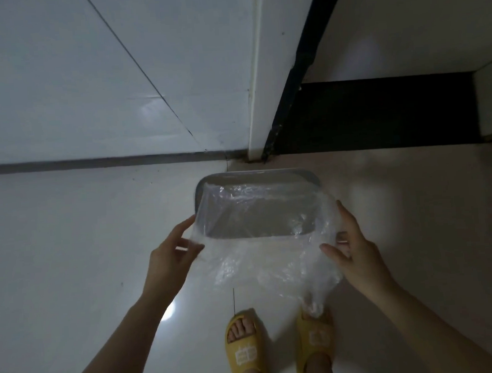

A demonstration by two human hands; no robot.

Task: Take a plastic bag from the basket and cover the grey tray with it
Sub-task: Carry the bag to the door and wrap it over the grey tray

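Note:
A grey tray (255,176) lies flat on the pale floor ahead of my feet. Above it hangs a clear plastic bag (261,260), stretched wide, so that most of the tray shows through the film. My left hand (171,251) pinches the bag's left edge. My right hand (355,249) grips its right edge, and a crumpled tail of the bag droops down to my right foot. The tray's far rim lies beyond the bag's edge. No basket is in view.
White wall tiles (88,80) rise behind the tray, with a dark grout line at the floor. A white door frame (257,84) and a black threshold (378,112) stand at the back right. My yellow slippers (244,350) are just below the bag.

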